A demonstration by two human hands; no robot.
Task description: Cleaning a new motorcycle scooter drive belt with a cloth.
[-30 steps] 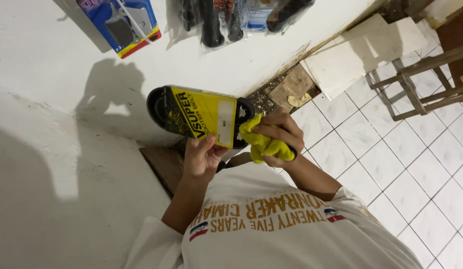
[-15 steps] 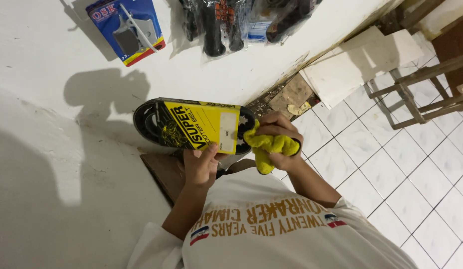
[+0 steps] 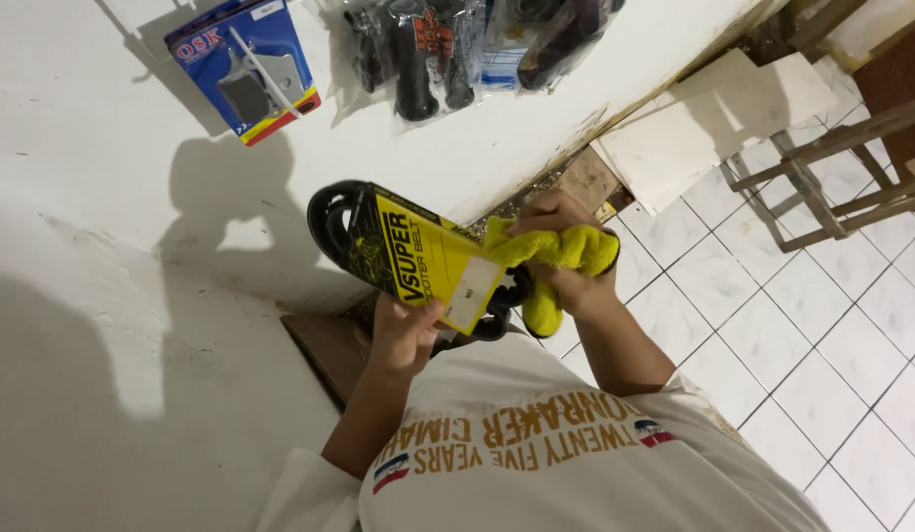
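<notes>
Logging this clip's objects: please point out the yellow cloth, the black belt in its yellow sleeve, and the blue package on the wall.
yellow cloth [image 3: 566, 251], head view, on the fold over the fingers.
black belt [image 3: 331, 212], head view, on the bare loop.
blue package [image 3: 242, 67], head view, on its front.

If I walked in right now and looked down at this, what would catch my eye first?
Most likely the black belt in its yellow card sleeve, held at the centre by the left hand. The right hand presses a bright yellow cloth against its end. Packaged parts hang on the white wall above.
</notes>
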